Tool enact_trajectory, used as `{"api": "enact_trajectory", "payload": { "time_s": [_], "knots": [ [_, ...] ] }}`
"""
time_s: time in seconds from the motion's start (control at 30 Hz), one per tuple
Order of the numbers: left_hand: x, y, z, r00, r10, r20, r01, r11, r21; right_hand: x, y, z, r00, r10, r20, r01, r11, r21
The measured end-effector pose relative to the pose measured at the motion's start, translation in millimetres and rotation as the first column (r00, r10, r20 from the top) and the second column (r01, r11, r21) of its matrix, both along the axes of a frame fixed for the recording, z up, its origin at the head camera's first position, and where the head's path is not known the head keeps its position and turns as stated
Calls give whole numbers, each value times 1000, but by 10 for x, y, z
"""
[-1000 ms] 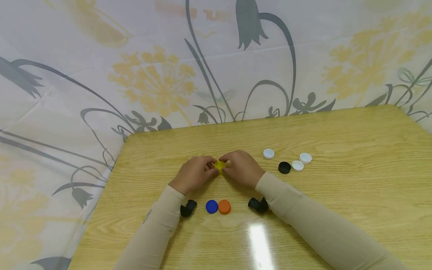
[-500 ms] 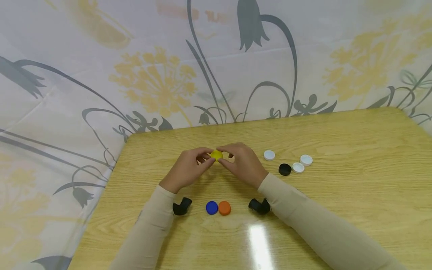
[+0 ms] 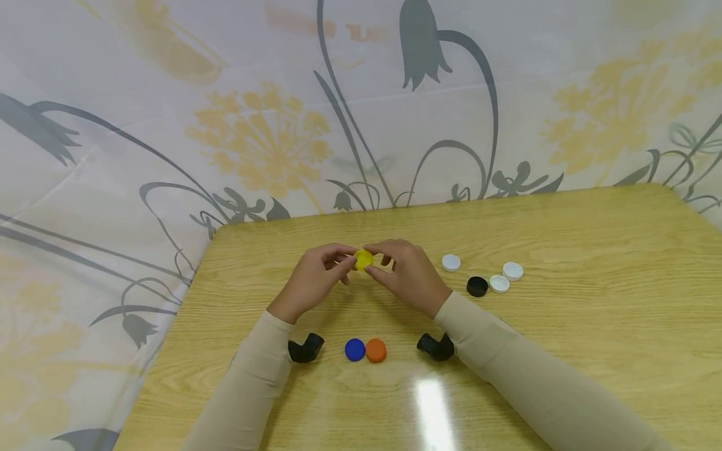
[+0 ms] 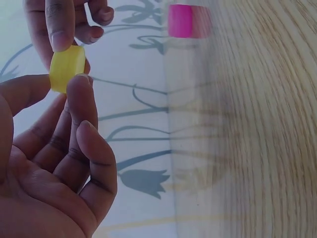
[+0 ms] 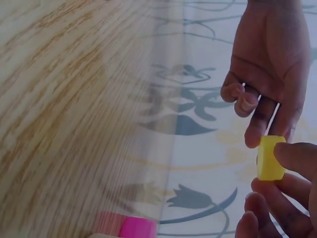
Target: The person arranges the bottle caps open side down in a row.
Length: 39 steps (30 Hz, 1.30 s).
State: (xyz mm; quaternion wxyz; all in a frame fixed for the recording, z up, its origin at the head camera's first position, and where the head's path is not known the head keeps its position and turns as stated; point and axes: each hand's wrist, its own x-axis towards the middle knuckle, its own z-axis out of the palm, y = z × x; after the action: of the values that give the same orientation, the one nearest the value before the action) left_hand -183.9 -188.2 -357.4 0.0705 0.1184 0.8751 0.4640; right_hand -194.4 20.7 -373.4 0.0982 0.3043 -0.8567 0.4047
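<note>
A small round yellow cap (image 3: 363, 260) is held up between both hands above the table. The left hand (image 3: 316, 275) pinches it from the left side with thumb and fingertips. From the right, the right hand (image 3: 414, 275) pinches the opposite edge. The cap (image 4: 68, 69) appears edge-on in the left wrist view, with fingertips of both hands on it. In the right wrist view the yellow cap (image 5: 271, 158) lies under the right thumb, and the left hand's fingers reach its upper end. Fingers cover parts of its rim.
A blue cap (image 3: 355, 350) and an orange cap (image 3: 376, 351) lie side by side nearer the body. To the right are several white caps (image 3: 512, 271) and a black cap (image 3: 477, 287). Something bright pink (image 4: 180, 21) appears in both wrist views. Black bent pieces (image 3: 307, 348) sit by both sleeves.
The yellow cap has risen from the tabletop and moved slightly away from the body, with both hands holding it. The other caps have stayed in place.
</note>
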Motion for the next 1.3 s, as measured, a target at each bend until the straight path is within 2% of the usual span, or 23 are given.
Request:
{"api": "enact_trajectory", "payload": {
  "time_s": [0.3,0.57,0.8,1.1,1.3],
  "knots": [
    [24,24,14,1000,-3,15,2,998,61,-5,42,-5,997,26,67,-25,1000,-19],
    [51,44,39,1000,23,5,-23,999,46,-2,37,17,992,33,122,-30,999,-27],
    [47,51,26,1000,15,-12,-14,998,68,-6,27,1,982,59,180,-45,995,-85],
    [41,47,43,999,32,-20,-31,998,48,-14,36,9,974,73,213,-43,989,-141],
    [45,42,48,999,28,-26,-27,998,60,-18,41,21,967,72,246,-36,989,-146]
  ]
}}
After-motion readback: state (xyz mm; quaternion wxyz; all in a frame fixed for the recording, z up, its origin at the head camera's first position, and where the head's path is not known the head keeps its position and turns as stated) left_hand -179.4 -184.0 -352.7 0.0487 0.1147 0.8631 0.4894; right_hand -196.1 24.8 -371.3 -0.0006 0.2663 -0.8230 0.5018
